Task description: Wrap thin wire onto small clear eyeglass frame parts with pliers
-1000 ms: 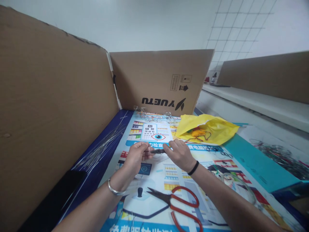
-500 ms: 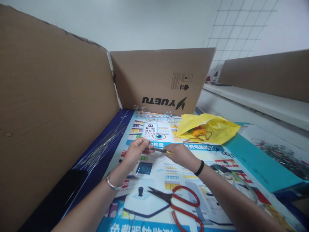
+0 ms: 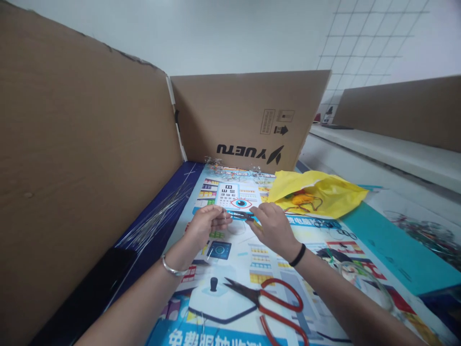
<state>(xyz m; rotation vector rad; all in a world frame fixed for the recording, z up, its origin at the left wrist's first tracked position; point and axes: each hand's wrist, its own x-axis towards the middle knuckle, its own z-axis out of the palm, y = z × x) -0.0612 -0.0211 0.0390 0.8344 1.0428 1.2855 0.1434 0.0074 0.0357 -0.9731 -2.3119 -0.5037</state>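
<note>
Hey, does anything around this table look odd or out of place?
On the back cardboard panel, the YUETU lettering is upside down, as if the panel were flipped. The left cardboard panel has a ragged top edge, perhaps worn. Thin wires lie tangled near the back panel's foot, looking untidy.

hands (image 3: 275, 229): pliers (image 3: 248, 216) right, wire (image 3: 225, 215) left | scissors (image 3: 256, 298) (red-handled): lying nearer

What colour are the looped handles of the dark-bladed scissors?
The looped handles are red, showing best in the head view.
</note>
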